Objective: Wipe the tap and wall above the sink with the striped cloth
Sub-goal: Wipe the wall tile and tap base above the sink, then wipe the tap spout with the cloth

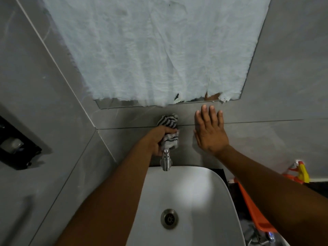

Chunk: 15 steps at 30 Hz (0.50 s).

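Observation:
The black-and-white striped cloth point(168, 128) is bunched in my left hand point(160, 139), which presses it around the top of the chrome tap point(166, 160) where it meets the grey tiled wall point(266, 132). The tap's spout sticks out below the cloth, over the white sink point(209, 192). My right hand point(209, 130) lies flat on the wall to the right of the tap, fingers spread and pointing up, holding nothing.
Above the tap hangs a mirror covered with crumpled white paper point(150, 50). A black holder point(14, 144) is fixed to the left wall. Right of the sink are an orange tray point(255, 208) and a spray bottle with a yellow and orange trigger point(301, 172). The sink drain point(169, 218) is uncovered.

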### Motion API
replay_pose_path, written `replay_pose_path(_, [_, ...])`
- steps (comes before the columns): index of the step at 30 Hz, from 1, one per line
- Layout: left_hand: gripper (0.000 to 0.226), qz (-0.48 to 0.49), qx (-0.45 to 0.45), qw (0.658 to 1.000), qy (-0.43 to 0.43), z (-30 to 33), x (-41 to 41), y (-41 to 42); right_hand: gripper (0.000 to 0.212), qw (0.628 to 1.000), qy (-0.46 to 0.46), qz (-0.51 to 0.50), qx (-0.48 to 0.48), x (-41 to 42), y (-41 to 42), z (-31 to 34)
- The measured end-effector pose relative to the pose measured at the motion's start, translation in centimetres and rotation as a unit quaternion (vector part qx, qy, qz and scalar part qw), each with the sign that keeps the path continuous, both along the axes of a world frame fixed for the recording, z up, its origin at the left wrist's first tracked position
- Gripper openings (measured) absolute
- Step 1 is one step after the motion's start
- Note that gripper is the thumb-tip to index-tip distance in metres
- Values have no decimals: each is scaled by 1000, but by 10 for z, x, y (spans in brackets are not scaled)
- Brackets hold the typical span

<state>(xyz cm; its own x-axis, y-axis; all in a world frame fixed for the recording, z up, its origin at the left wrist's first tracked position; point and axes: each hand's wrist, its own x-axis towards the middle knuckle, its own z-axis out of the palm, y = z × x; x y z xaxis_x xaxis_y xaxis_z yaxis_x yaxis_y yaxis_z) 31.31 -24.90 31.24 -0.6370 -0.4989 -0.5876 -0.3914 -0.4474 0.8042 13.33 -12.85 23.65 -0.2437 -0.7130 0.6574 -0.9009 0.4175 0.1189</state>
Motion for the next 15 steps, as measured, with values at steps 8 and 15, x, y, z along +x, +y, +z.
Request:
replay_pose_path(8, [12, 6, -235, 972, 13, -58, 56, 51, 71, 965, -262, -28, -10, 66, -1, 25])
replay_pose_path(15, [21, 6, -360, 933, 26, -90, 89, 83, 20, 782, -595, 176, -59, 172, 33, 21])
